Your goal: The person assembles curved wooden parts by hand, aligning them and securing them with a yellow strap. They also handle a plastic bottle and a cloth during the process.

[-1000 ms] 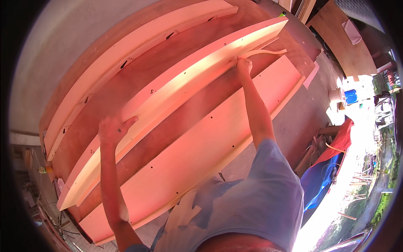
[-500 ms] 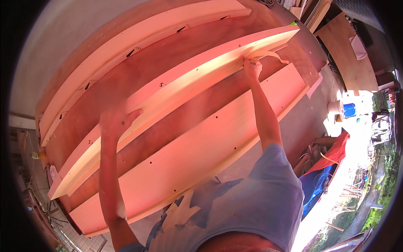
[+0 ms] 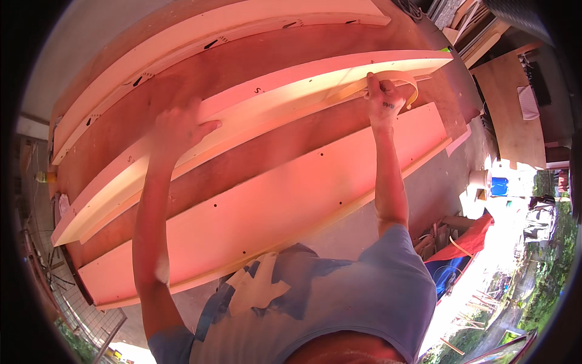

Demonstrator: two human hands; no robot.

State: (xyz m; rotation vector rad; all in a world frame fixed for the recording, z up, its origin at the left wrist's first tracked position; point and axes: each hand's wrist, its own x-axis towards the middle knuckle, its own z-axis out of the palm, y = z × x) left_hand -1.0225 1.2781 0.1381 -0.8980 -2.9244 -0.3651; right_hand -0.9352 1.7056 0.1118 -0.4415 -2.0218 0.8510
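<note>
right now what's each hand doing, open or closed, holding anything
Left hand: open, laid across the middle board, thumb out.
Right hand: closed, holding the thin curled strip.

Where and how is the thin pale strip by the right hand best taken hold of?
Probably pinch the pale strip on its curled part, coming from the right: there it bends out past the right hand, and its thin, narrow shape suits a light grip.
</note>
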